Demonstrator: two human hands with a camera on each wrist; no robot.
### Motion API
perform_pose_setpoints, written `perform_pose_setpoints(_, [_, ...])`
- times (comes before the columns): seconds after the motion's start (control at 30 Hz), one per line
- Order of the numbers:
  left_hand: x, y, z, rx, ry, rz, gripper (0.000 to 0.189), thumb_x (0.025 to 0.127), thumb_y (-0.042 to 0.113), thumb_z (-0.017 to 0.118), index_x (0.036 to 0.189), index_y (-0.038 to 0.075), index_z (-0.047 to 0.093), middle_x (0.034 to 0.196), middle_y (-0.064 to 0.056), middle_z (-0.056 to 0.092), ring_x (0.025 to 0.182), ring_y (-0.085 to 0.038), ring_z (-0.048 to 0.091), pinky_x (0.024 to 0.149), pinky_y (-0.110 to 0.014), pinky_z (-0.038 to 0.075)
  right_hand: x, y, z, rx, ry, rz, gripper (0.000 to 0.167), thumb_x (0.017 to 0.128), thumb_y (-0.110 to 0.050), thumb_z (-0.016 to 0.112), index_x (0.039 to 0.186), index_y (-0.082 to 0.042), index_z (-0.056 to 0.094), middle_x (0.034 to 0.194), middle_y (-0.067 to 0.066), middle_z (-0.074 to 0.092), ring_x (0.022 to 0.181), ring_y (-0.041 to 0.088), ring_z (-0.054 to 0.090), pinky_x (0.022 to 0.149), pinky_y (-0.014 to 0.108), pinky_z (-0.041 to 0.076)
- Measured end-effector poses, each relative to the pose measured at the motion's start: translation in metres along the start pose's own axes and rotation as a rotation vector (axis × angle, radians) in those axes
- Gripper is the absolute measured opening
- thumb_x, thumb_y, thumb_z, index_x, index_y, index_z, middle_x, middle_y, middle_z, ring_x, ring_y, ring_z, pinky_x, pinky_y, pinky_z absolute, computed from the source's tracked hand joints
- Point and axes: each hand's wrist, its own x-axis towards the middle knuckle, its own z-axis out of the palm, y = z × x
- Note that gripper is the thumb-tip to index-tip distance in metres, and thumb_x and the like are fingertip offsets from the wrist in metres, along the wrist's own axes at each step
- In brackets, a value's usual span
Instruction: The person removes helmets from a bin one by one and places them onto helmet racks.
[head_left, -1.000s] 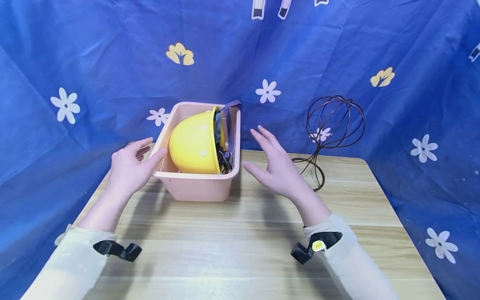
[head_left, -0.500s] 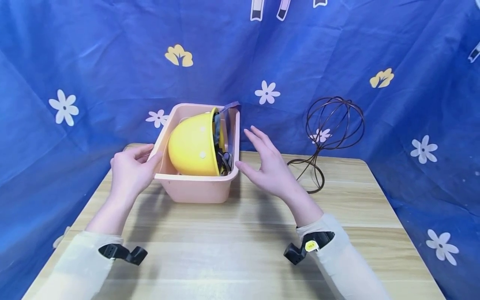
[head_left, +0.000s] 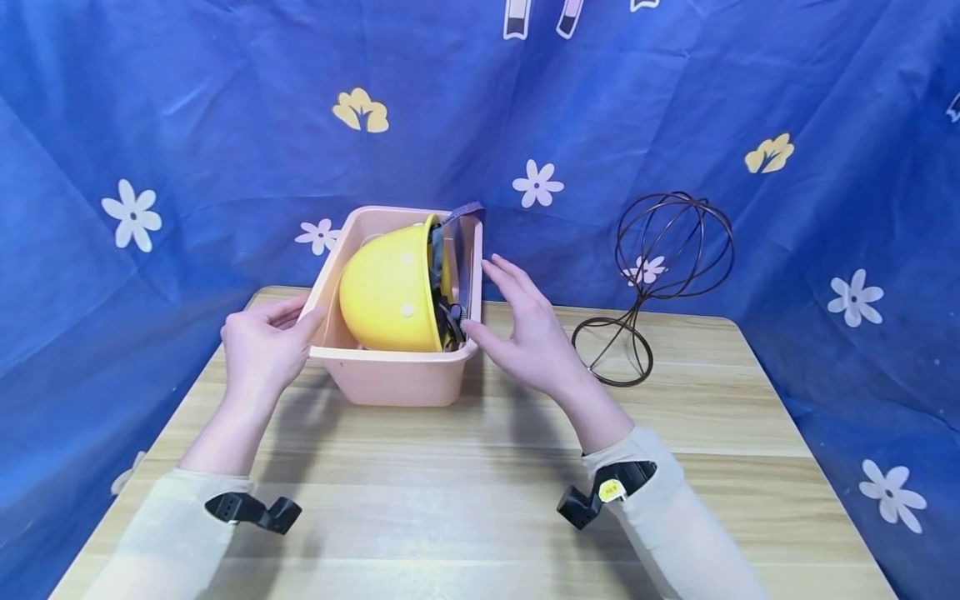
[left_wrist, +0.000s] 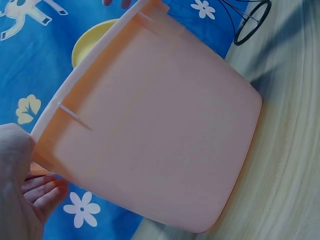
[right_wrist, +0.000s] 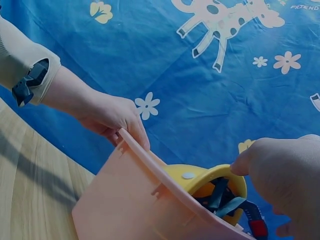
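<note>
A pink plastic bin stands on the table, with a yellow hard hat lying on its side in it. Dark straps and a headband show at the hat's open side. My left hand grips the bin's front left corner, thumb over the rim and fingers below it outside. On the right, my right hand lies at the bin's rim, thumb tip over the edge and fingers fairly straight along the outside. In the right wrist view, the right thumb overlaps the hat's yellow edge.
A brown wire stand with a globe-shaped top and ring base stands right of the bin. The wooden table stretches out in front. Behind and at the sides hangs a blue patterned cloth.
My left hand has closed from beside the bin's left rim onto its corner. My right hand has moved left, up to the right rim. Bin and hard hat look unmoved.
</note>
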Motion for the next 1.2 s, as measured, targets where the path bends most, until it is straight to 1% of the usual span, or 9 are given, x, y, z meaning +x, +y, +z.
perform_pose_setpoints(0.13, [-0.001, 0.001, 0.000, 0.012, 0.007, 0.005, 0.038, 0.095, 0.031, 0.080, 0.126, 0.007, 0.079, 0.114, -0.015, 0.078, 0.103, -0.015, 0.076, 0.079, -0.013, 0.056, 0.001, -0.001, 0.001, 0.001, -0.002, 0.009, 0.074, 0.095, -0.031, 0.079, 0.159, -0.010, 0.048, 0.165, 0.009, 0.041, 0.150, 0.025, 0.040, 0.122, 0.047, 0.035])
perform_pose_setpoints(0.2, [-0.001, 0.001, 0.000, 0.016, 0.010, 0.000, 0.039, 0.095, 0.031, 0.080, 0.126, 0.008, 0.079, 0.114, -0.014, 0.078, 0.104, -0.016, 0.076, 0.080, -0.013, 0.056, 0.001, -0.002, 0.002, 0.003, -0.008, 0.019, 0.074, 0.095, -0.031, 0.079, 0.159, -0.010, 0.049, 0.165, 0.009, 0.041, 0.150, 0.025, 0.041, 0.122, 0.047, 0.035])
perform_pose_setpoints(0.27, [-0.002, 0.001, 0.000, 0.014, 0.016, -0.005, 0.038, 0.096, 0.030, 0.079, 0.126, 0.008, 0.079, 0.114, -0.014, 0.078, 0.103, -0.015, 0.076, 0.080, -0.013, 0.056, 0.002, -0.002, 0.003, 0.004, -0.016, 0.028, 0.073, 0.095, -0.031, 0.078, 0.158, -0.009, 0.049, 0.165, 0.009, 0.042, 0.150, 0.026, 0.041, 0.122, 0.047, 0.036])
perform_pose_setpoints(0.5, [-0.002, 0.001, 0.001, -0.013, 0.020, -0.009, 0.037, 0.096, 0.027, 0.078, 0.126, 0.006, 0.078, 0.115, -0.014, 0.078, 0.096, -0.002, 0.074, 0.081, -0.013, 0.056, 0.005, -0.002, 0.006, 0.007, -0.015, 0.028, 0.070, 0.096, -0.029, 0.078, 0.156, -0.007, 0.051, 0.163, 0.011, 0.044, 0.149, 0.026, 0.042, 0.122, 0.044, 0.035])
perform_pose_setpoints(0.7, [-0.002, -0.001, 0.002, -0.038, 0.032, -0.017, 0.036, 0.096, 0.026, 0.079, 0.126, 0.005, 0.078, 0.115, -0.015, 0.077, 0.088, 0.007, 0.070, 0.080, -0.013, 0.056, 0.011, -0.004, 0.010, 0.060, -0.032, 0.020, 0.067, 0.096, -0.027, 0.078, 0.155, -0.005, 0.052, 0.161, 0.015, 0.046, 0.148, 0.024, 0.043, 0.122, 0.041, 0.034])
perform_pose_setpoints(0.87, [-0.003, -0.001, 0.001, -0.031, 0.024, -0.018, 0.037, 0.097, 0.027, 0.078, 0.126, 0.005, 0.078, 0.115, -0.016, 0.077, 0.088, 0.007, 0.070, 0.079, -0.013, 0.056, 0.018, -0.007, 0.014, 0.101, -0.029, 0.018, 0.066, 0.096, -0.027, 0.078, 0.153, -0.003, 0.053, 0.157, 0.015, 0.051, 0.145, 0.025, 0.047, 0.121, 0.038, 0.036])
perform_pose_setpoints(1.03, [-0.002, -0.001, 0.001, -0.040, 0.012, -0.026, 0.035, 0.097, 0.025, 0.077, 0.126, 0.005, 0.078, 0.115, -0.016, 0.077, 0.088, 0.007, 0.070, 0.079, -0.013, 0.056, 0.026, -0.004, 0.017, 0.129, -0.022, 0.031, 0.064, 0.096, -0.025, 0.079, 0.151, -0.001, 0.055, 0.152, 0.013, 0.057, 0.135, 0.024, 0.058, 0.114, 0.031, 0.044])
perform_pose_setpoints(1.1, [-0.002, 0.000, 0.002, -0.044, 0.009, -0.026, 0.035, 0.097, 0.024, 0.077, 0.126, 0.005, 0.078, 0.114, -0.016, 0.077, 0.087, 0.008, 0.070, 0.080, -0.012, 0.056, 0.029, -0.003, 0.019, 0.152, -0.020, 0.041, 0.063, 0.096, -0.024, 0.079, 0.150, 0.000, 0.056, 0.148, 0.012, 0.059, 0.131, 0.022, 0.060, 0.111, 0.032, 0.048])
perform_pose_setpoints(1.2, [-0.002, 0.000, 0.002, -0.049, 0.007, -0.028, 0.035, 0.097, 0.024, 0.077, 0.126, 0.005, 0.078, 0.115, -0.017, 0.077, 0.088, 0.007, 0.070, 0.081, -0.013, 0.056, 0.033, -0.002, 0.022, 0.179, -0.024, 0.076, 0.061, 0.097, -0.024, 0.079, 0.150, -0.003, 0.057, 0.143, 0.010, 0.063, 0.125, 0.019, 0.063, 0.106, 0.035, 0.052])
